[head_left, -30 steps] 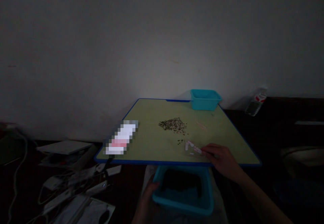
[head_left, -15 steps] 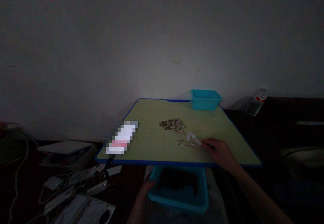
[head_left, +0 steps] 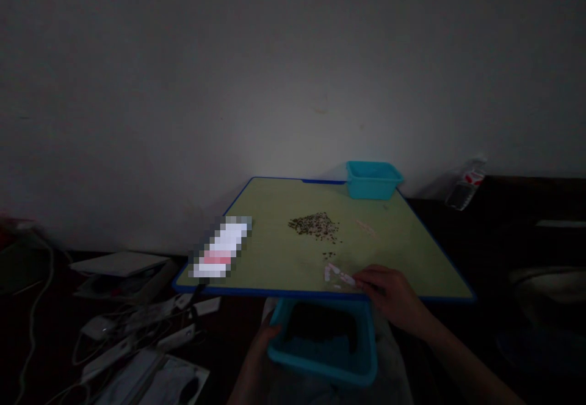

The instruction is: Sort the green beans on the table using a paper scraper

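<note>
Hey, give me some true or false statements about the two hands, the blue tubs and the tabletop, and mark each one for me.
1. The left hand grips the near blue tub, below the front edge of the table. True.
2. The right hand holds nothing. False: it pinches a clear piece with white patches.
3. The far blue tub stands by the table's back right corner. True.
4. The table bears no small dark pieces. False: many lie scattered near its middle.

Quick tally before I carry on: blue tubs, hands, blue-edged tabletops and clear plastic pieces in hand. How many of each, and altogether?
Blue tubs: 2 (near tub, far tub)
Hands: 2 (left hand, right hand)
Blue-edged tabletop: 1
Clear plastic piece: 1
Total: 6
</note>
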Motion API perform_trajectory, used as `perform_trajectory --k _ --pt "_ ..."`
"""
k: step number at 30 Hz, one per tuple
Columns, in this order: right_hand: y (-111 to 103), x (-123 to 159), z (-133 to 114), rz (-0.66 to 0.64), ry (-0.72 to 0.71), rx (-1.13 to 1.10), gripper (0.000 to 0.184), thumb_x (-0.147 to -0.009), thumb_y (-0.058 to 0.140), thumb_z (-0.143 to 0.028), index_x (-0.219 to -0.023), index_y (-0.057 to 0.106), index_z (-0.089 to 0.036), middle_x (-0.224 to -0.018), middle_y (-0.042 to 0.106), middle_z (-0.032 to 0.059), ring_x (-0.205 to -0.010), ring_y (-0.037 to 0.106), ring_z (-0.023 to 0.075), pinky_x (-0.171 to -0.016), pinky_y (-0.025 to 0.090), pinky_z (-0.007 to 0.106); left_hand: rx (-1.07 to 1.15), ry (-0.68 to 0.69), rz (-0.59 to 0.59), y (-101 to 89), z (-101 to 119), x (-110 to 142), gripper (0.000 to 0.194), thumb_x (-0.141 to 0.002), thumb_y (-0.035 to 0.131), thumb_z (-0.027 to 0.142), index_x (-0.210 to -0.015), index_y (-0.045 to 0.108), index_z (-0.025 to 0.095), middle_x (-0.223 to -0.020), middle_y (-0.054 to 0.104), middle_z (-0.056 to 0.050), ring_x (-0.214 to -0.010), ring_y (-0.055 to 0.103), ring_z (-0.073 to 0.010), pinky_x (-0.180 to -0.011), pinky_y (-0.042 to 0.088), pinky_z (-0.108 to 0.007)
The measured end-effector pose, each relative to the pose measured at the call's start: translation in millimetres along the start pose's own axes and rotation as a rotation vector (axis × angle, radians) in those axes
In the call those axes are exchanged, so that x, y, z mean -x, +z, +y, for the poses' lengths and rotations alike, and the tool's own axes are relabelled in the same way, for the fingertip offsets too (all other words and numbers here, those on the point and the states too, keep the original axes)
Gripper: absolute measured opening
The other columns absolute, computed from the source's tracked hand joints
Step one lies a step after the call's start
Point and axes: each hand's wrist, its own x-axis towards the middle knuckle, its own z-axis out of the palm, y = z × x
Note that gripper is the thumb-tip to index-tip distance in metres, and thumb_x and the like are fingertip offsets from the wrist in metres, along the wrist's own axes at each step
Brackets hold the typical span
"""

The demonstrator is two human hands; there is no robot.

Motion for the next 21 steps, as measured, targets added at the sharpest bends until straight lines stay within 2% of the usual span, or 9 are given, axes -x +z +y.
perform_trajectory --k 2,8,13,15,18,21 --pt "-1 0 -1 0.001 -0.006 -0.007 0.029 -0.103 0.057 -0.021 -0.101 0.086 -0.024 -0.094 0.083 0.0069 -0.086 0.078 0.0214 -0.077 0.062 0.031 -0.024 -0.006 0.049 1.0 0 0 0.042 -0.072 0.088 0.046 -0.110 0.084 0.027 -0.106 0.088 -0.013 -0.138 0.063 -0.0508 -0.111 0.049 -0.062" --pt "-11 -3 14 0.077 0.024 0.005 0.028 -0.103 0.058 -0.025 -0.102 0.086 -0.025 -0.093 0.084 0.0069 -0.081 0.079 0.0217 -0.073 0.063 0.031 -0.074 -0.018 0.142 -6.8 -3 -4 0.048 -0.069 0.088 0.052 -0.111 0.084 0.029 -0.100 0.088 -0.014 -0.135 0.063 -0.0537 -0.109 0.048 -0.068" --pt "-15 -10 34 0.206 0.071 0.073 0.029 -0.100 0.058 -0.024 -0.102 0.086 -0.024 -0.096 0.084 0.0079 -0.082 0.080 0.0239 -0.072 0.063 0.033 -0.039 -0.028 0.113 -12.5 -6 -8 0.036 -0.071 0.088 0.047 -0.101 0.084 0.028 -0.084 0.086 -0.011 -0.132 0.066 -0.0535 -0.110 0.048 -0.067" --pt "-13 -18 39 0.230 0.078 0.099 0.029 -0.100 0.058 -0.024 -0.102 0.086 -0.023 -0.096 0.085 0.0082 -0.083 0.080 0.0244 -0.073 0.063 0.033 -0.036 -0.035 0.100 -9.1 -4 -6 0.038 -0.072 0.087 0.048 -0.104 0.084 0.027 -0.088 0.087 -0.012 -0.132 0.066 -0.0531 -0.111 0.047 -0.067" --pt "-10 -35 44 0.212 0.072 0.131 0.028 -0.099 0.059 -0.022 -0.102 0.087 -0.024 -0.095 0.085 0.0074 -0.082 0.080 0.0238 -0.074 0.062 0.033 -0.026 -0.036 0.092 -3.2 -1 -3 0.043 -0.070 0.088 0.048 -0.108 0.084 0.028 -0.098 0.088 -0.012 -0.137 0.063 -0.0522 -0.116 0.045 -0.067" --pt "-9 -51 44 0.159 0.067 0.168 0.028 -0.099 0.060 -0.020 -0.102 0.087 -0.025 -0.096 0.085 0.0067 -0.083 0.080 0.0235 -0.075 0.060 0.033 -0.015 -0.055 0.079 -1.6 3 -4 0.042 -0.066 0.090 0.047 -0.105 0.083 0.030 -0.093 0.087 -0.011 -0.137 0.063 -0.0533 -0.117 0.043 -0.068"
